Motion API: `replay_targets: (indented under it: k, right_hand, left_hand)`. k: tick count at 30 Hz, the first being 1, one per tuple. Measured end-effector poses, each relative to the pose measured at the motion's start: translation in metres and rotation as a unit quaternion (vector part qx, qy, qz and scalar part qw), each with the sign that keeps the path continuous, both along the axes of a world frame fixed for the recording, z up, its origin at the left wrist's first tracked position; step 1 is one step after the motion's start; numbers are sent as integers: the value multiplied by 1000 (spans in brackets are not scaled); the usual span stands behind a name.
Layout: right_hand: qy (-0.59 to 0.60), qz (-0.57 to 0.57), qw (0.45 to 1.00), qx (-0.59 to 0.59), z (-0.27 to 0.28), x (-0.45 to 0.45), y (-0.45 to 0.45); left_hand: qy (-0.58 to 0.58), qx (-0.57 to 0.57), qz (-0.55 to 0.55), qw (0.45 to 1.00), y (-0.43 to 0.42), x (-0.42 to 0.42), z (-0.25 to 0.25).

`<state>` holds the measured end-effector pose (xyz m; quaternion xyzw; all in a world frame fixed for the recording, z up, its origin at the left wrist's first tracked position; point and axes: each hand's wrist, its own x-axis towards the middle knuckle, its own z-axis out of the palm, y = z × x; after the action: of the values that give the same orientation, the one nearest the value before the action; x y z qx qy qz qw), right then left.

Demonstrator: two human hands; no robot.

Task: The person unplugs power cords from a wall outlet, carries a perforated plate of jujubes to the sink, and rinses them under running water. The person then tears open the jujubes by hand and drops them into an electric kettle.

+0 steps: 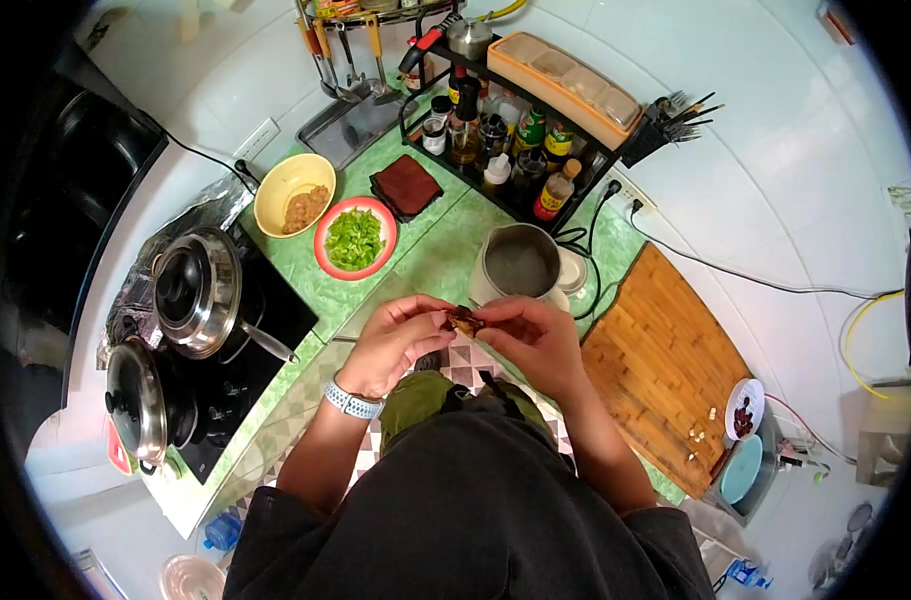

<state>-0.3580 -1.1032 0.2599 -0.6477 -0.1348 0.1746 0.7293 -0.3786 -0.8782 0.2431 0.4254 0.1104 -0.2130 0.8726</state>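
Observation:
Both hands meet in front of the body, over the counter's front edge. My left hand (401,340), with a pale watch on the wrist, pinches one side of a small dark brown piece (463,321). The other side of that piece is between the fingers of my right hand (533,340). What the piece is cannot be made out. Just beyond my right hand stands a pot with a grey interior (522,260). Farther off to the left are a red-rimmed plate of chopped green vegetable (355,239) and a yellow bowl (276,198) with minced meat.
Two lidded pans (198,290) (136,405) rest on the black stove at the left. A black rack (516,190) of bottles stands at the back. At the right lie a wooden board (656,350) with small pale bits, a white dish (745,409) and a sink with a blue-green basin (743,470).

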Motion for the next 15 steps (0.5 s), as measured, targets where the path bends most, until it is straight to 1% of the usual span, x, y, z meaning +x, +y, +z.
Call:
replay_targets:
  k: [5,7,8,10,11,13,15]
  right_hand:
    - [-29,-67,997,20,-8,-8,9]
    - [-89,-90,992,-18,-4,-9,12]
    - [-88,-94,991,-21,-5,-9,12]
    - [-162,-95,979,-81,-9,-9,9]
    - [-160,-98,979,-85,-8,-8,9]
    - [-213,-87,965,-122,-2,-6,11]
    - [-189,-101,970,-118,1,-8,15]
  left_hand:
    - [17,-31,1,999,3,5,-12]
    - [20,-35,-10,999,5,8,-13]
    - [22,-36,-15,999,6,9,-13]
    - [31,-45,-29,998,9,12,-18]
    - [40,-52,-39,997,11,14,-21]
    - [42,-51,-53,996,15,17,-23]
    - [42,-50,-67,996,19,21,-24]
